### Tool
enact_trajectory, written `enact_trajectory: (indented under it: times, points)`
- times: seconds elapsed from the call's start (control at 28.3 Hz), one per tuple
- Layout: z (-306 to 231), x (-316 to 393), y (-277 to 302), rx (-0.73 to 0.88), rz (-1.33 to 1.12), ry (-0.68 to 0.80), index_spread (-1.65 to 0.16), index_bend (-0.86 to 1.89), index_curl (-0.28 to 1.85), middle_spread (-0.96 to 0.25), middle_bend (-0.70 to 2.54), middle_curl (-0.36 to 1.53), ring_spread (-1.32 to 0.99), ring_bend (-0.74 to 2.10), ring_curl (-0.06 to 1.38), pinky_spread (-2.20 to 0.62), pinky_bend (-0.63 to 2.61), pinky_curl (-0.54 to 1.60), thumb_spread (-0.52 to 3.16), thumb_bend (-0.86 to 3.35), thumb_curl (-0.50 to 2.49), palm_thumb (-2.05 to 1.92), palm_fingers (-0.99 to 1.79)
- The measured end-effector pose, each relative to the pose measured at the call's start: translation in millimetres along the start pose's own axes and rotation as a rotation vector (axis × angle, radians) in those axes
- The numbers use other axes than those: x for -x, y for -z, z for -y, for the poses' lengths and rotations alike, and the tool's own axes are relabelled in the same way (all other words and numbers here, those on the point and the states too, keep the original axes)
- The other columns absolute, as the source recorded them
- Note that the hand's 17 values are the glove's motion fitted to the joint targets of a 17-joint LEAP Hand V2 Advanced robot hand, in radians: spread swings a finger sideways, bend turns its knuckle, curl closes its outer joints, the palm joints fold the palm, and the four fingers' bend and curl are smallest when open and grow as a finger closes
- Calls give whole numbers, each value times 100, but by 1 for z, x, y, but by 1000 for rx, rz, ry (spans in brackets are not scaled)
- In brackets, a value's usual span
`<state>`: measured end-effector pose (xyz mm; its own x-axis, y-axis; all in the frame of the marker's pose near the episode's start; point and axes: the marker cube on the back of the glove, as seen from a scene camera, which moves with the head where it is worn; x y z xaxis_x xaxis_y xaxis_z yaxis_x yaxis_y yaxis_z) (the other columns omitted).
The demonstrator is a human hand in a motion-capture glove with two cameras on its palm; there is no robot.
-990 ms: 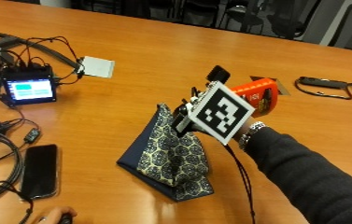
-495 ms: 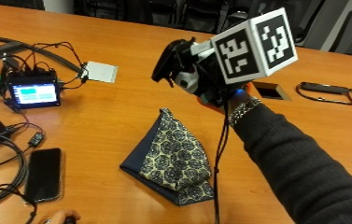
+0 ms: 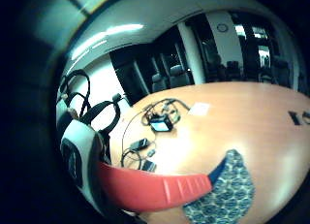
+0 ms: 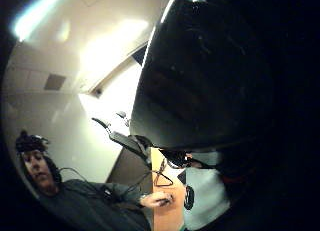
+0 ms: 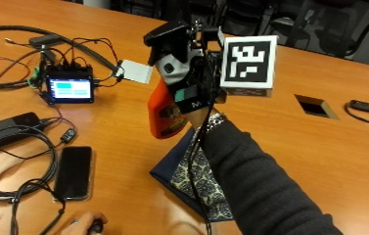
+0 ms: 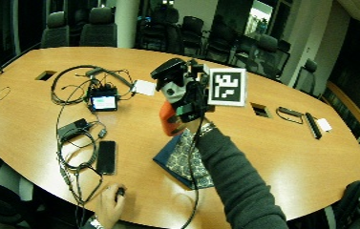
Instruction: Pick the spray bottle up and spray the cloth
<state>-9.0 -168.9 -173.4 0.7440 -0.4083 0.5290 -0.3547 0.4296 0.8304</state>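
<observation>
Spray bottle: held upright, gripped in the gloved right hand, directly above the cloth's far-left edge.

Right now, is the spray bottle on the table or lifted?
Lifted: the hand holds the spray bottle in the air above the cloth.

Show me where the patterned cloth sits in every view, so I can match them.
Outside view: patterned cloth on the table under the raised forearm.
Wide outside view: cloth below the orange spray bottle.
Little finger side palm view: beside the bottle, cloth.
Thumb side palm view: not visible.
Shared landmark: the bottle.
</observation>
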Motion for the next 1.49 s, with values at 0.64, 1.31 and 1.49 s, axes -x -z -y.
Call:
enact_trajectory:
  times: [0.64, 1.31, 1.49]
  points:
    - [-72, -117, -39, -100, 71, -431, -28, 24, 58, -19, 55, 52, -19, 70, 46, -30, 56, 44, 54, -3, 77, 89, 138]
    - [-41, -100, -35, -119, 12, -343, -28, 23, 58, -20, 54, 52, -19, 70, 46, -31, 55, 43, 55, -3, 77, 89, 138]
    - [-26, -91, -37, -132, 19, -322, -28, 22, 58, -20, 55, 53, -20, 70, 46, -31, 55, 43, 56, -3, 77, 88, 138]
